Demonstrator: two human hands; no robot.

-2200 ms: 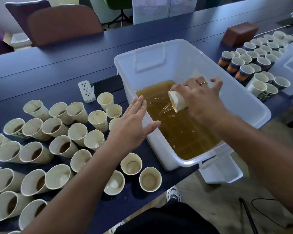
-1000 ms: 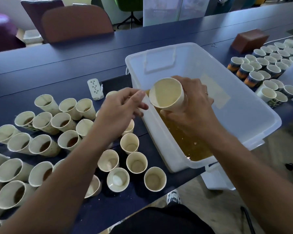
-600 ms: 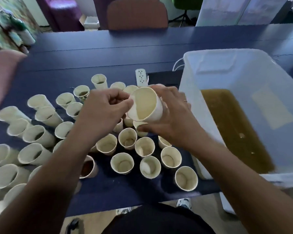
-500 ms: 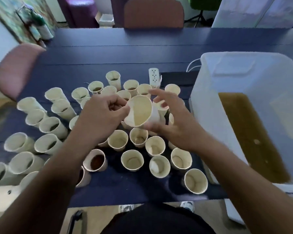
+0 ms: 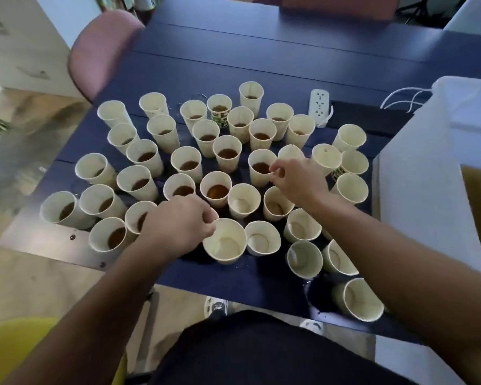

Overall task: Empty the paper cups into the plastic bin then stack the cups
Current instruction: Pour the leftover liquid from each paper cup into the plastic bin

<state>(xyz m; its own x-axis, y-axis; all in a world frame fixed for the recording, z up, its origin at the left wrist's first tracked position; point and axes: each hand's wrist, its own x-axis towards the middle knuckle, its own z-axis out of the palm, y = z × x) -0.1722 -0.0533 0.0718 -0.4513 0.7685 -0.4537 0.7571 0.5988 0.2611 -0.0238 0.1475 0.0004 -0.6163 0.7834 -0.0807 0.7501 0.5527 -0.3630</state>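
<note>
**Both hands down among the paper cups**

While my left hand point(image 5: 178, 226) curls its fingertips over the rim of an empty paper cup point(image 5: 225, 241) at the near edge of the dark blue table point(image 5: 261, 59), my right hand point(image 5: 297, 180) hovers further in, thumb and forefinger bent toward the rim of a cup with brown liquid point(image 5: 261, 167). I cannot tell whether those fingers actually touch that rim or sit just above it; the view is a little soft there.

Upright cups crowd the table in front of me. Those to the left and far side mostly show brown liquid at the bottom; those nearest me and to the right look emptied, standing singly. One cup with a green print point(image 5: 219, 111) stands in the far rows.

At my right stands the white plastic bin point(image 5: 417, 184), its wall close beside the rightmost cups, with amber liquid point(image 5: 478, 195) showing inside. Behind the cups a white power strip point(image 5: 320, 105) lies flat, and a pink chair point(image 5: 100, 51) sits at the table's left corner.
</note>
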